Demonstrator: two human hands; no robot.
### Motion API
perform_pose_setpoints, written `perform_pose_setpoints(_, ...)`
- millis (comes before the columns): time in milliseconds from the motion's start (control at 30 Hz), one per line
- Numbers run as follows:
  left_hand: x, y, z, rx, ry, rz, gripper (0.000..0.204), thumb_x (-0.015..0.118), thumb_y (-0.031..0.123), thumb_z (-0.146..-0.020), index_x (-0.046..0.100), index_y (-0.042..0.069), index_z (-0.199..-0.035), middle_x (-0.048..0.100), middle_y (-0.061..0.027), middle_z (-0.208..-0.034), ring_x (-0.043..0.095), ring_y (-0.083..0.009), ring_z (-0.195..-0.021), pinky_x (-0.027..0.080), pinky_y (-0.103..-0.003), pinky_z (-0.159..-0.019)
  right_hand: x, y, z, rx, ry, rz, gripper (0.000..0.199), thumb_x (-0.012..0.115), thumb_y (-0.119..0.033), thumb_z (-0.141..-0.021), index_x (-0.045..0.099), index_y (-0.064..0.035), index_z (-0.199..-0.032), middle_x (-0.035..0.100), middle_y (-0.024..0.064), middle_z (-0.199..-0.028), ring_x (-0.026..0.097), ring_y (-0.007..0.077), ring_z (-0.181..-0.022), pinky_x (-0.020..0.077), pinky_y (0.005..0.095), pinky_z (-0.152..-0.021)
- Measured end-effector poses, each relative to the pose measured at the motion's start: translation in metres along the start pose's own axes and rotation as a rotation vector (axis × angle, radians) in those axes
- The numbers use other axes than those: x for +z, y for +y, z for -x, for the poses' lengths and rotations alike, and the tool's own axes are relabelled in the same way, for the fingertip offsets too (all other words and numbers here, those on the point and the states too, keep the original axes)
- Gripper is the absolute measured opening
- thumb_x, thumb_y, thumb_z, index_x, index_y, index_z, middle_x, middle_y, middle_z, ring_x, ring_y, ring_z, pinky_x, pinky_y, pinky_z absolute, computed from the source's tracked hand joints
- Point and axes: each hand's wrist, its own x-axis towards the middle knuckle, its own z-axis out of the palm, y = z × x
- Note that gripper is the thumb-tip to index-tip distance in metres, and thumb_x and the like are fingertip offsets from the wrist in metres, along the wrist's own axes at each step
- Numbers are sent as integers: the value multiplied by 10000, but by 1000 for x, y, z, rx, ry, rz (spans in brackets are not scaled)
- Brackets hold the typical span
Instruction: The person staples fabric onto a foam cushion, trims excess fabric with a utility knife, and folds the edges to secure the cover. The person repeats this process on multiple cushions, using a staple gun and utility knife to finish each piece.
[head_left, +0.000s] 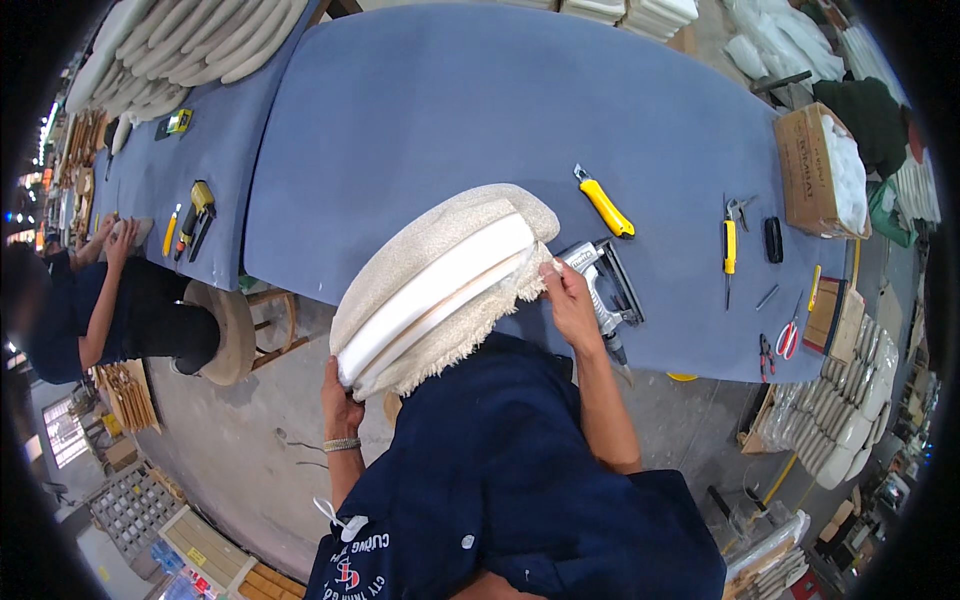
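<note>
A curved cushion piece (440,240) in beige woven fabric is held tilted between my hands, over the table's near edge. Its white foam edge (450,300) shows, with a thin wooden strip along it and frayed fabric hanging toward me. My left hand (343,400) grips the lower left end. At the right end, my right hand (570,300) pinches the fabric edge with its fingers closed. Just beyond that hand lies a silver and black staple gun (605,285) on the table. A yellow utility knife (605,207) rests farther back.
On the blue table (500,100) at right lie a yellow-handled screwdriver (729,245), red scissors (789,335), pliers (766,355) and a cardboard box (808,170). A seated co-worker (110,310) works at the left table. Several stacked cushions (200,45) stand at the far left.
</note>
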Motion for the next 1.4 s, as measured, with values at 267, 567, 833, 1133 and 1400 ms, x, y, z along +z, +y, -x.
perform_pose_setpoints(267, -32, 40, 31, -243, -155, -188, 472, 492, 467, -1057, 627, 58, -1250, 712, -65, -912, 672, -170, -641, 541, -285, -520, -3, -33, 12, -152, -166, 7, 281, 526, -240, -1089, 643, 15, -1103, 576, -20, -827, 476, 59, -788, 428, 264, -698)
perform_pose_setpoints(567, -1, 61, 36, -185, -85, -424, 511, 456, 529, -1058, 663, 71, -1149, 696, -9, -672, 575, -108, -389, 428, -241, -323, 6, -20, -6, -119, -109, -123, 230, 545, -198, -1069, 630, -10, -968, 549, -51, -811, 476, 48, -785, 422, 247, -708)
perform_pose_setpoints(833, -20, 32, 25, -183, -75, -161, 588, 468, 481, -1063, 530, 16, -1419, 658, -166, -1326, 715, -291, -1082, 615, -442, -903, -12, -13, -20, -7, 87, -124, 233, 522, -272, -1089, 613, -58, -1109, 554, -37, -918, 482, 55, -849, 411, 231, -762)
perform_pose_setpoints(1133, -40, -51, -13, -101, -80, 42, 608, 517, 502, -1048, 523, 43, -1446, 629, -131, -1391, 657, -280, -1202, 562, -431, -1001, -24, -27, -40, 91, -91, 40, 335, 493, -165, -1057, 587, -5, -1336, 655, 83, -1211, 575, 134, -1098, 439, 279, -982)
perform_pose_setpoints(1400, -29, -35, -2, 698, 64, -85, 502, 501, 393, -1071, 505, 13, -1398, 598, -130, -1373, 657, -250, -1172, 563, -405, -975, -7, -72, -84, -48, -321, -323, 531, 476, -290, -1061, 426, -54, -1533, 505, 106, -1504, 483, 227, -1378, 368, 370, -1168)
